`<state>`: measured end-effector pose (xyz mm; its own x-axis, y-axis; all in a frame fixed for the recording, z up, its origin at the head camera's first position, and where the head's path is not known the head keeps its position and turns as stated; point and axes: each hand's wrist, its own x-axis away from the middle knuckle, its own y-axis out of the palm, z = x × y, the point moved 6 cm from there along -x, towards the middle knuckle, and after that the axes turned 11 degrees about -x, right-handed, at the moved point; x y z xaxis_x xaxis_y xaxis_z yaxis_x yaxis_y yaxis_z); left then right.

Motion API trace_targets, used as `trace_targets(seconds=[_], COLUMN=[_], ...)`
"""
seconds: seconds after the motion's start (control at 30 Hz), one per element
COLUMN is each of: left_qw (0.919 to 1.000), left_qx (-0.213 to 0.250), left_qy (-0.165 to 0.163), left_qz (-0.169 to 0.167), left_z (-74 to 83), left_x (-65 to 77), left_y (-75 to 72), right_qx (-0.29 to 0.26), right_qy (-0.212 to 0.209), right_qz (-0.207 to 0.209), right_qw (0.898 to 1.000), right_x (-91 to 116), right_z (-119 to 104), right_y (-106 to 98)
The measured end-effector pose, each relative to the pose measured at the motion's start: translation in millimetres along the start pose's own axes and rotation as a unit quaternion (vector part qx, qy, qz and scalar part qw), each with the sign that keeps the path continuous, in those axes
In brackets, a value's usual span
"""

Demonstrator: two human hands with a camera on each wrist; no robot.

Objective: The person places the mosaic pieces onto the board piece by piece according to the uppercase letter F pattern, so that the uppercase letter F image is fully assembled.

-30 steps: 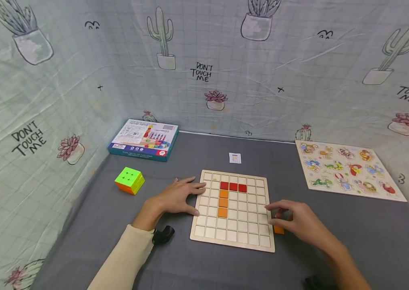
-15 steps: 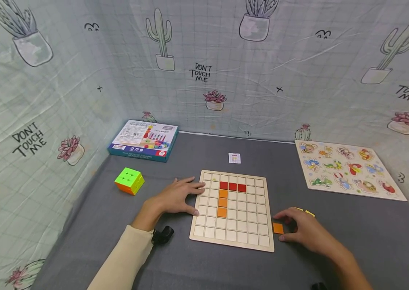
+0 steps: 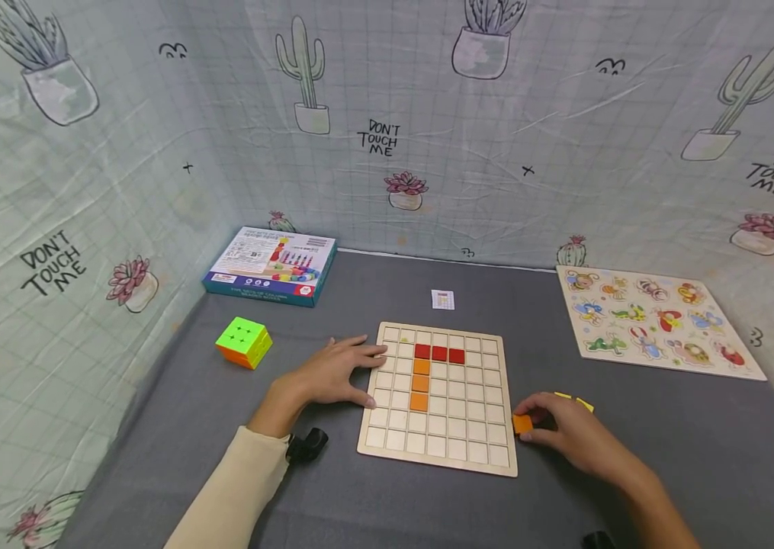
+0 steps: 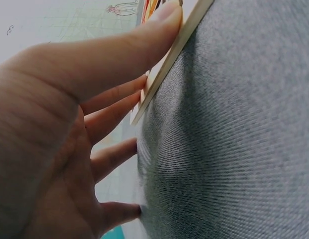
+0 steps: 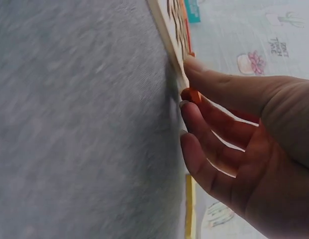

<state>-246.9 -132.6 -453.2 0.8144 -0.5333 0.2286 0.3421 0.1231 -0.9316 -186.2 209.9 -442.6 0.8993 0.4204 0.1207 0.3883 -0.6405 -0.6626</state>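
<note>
A square wooden grid board lies on the table, with several red tiles in a row and orange tiles in a column below their left end. My left hand rests at the board's left edge, its thumb and some fingertips on the rim and the fingers spread. Beside the right edge, my right hand pinches a loose orange tile between thumb and fingers; the right wrist view shows this tile at the fingertips. Yellow tiles lie partly hidden behind that hand.
A green, yellow and orange puzzle cube sits left of the left hand. Behind it lies a flat toy box. A small printed card is beyond the board, and an insect picture board lies at the back right.
My right hand moved off the board's right edge, uncovering the yellow tiles, then closed on the loose orange tile and tilted it against the edge. The left hand has stayed put.
</note>
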Motion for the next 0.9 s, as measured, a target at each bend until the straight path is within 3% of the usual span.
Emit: trace_targets(seconds=[0.33,0.9], left_qw=[1.0,0.9999], left_qx=[-0.001,-0.014], left_qy=[0.009,-0.009], left_qz=[0.003,0.006], left_z=[3.3,3.0], left_x=[0.7,-0.2], left_y=[-0.4,-2.0], right_qx=[-0.044,-0.055], right_qy=[-0.004,-0.088], right_qz=[0.027,0.037], right_qw=[0.999,0.994], right_x=[-13.3,-45.8], right_z=[-29.6,-64.5], right_y=[7.9,41.6])
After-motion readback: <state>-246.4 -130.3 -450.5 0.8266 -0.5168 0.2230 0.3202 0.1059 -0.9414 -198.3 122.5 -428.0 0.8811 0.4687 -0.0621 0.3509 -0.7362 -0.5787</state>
